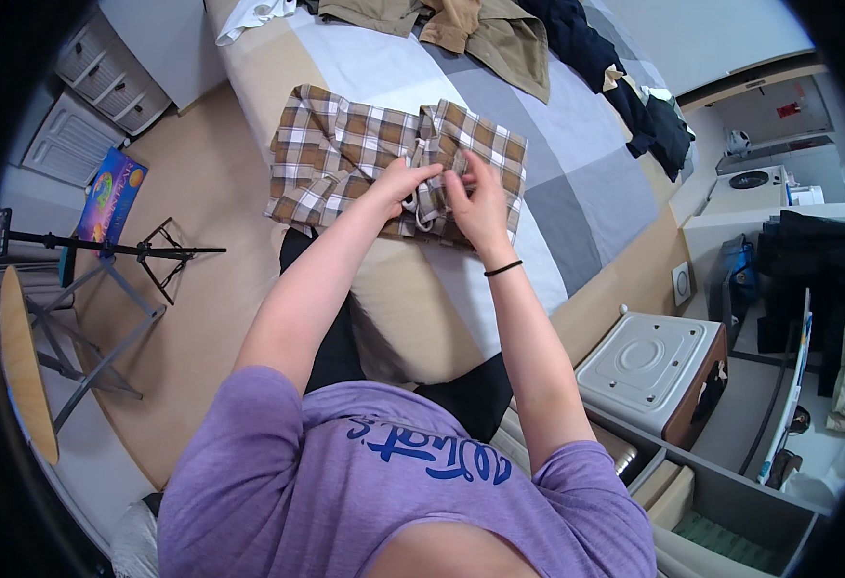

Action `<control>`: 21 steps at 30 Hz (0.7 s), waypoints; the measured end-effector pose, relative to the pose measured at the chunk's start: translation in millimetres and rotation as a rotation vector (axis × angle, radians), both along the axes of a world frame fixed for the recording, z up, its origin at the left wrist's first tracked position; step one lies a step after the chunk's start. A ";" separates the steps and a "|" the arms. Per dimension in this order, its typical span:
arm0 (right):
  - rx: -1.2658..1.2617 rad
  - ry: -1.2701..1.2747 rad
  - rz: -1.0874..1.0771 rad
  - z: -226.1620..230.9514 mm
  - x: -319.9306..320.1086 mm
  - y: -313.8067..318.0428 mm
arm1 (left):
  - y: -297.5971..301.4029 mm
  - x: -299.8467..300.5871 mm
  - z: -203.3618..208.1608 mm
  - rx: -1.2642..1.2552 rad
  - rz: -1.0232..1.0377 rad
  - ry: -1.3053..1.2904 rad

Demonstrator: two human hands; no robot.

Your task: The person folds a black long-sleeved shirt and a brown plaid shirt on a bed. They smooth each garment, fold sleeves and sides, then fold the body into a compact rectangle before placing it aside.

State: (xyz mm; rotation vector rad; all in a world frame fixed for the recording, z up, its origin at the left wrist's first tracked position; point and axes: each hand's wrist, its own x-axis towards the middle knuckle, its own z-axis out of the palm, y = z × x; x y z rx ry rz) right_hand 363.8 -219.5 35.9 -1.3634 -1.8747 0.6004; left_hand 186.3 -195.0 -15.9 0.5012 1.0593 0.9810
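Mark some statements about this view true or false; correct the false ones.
1. The plaid garment lies on the bed. True.
2. The dark band circles the left wrist. False: it circles the right wrist.
3. The left hand and right hand are both at the plaid garment. True.
4. The black tripod stands on the bed. False: it is left of the bed.
5. The person's shirt is purple. True.

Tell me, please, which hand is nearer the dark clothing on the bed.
Right: the right hand is left of the dark clothing; the left hand is farther left.
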 end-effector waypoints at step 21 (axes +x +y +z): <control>-0.571 0.653 -0.450 -66.4 146.3 -14.1 | -1.5 30.8 -4.3 0.136 -0.006 0.388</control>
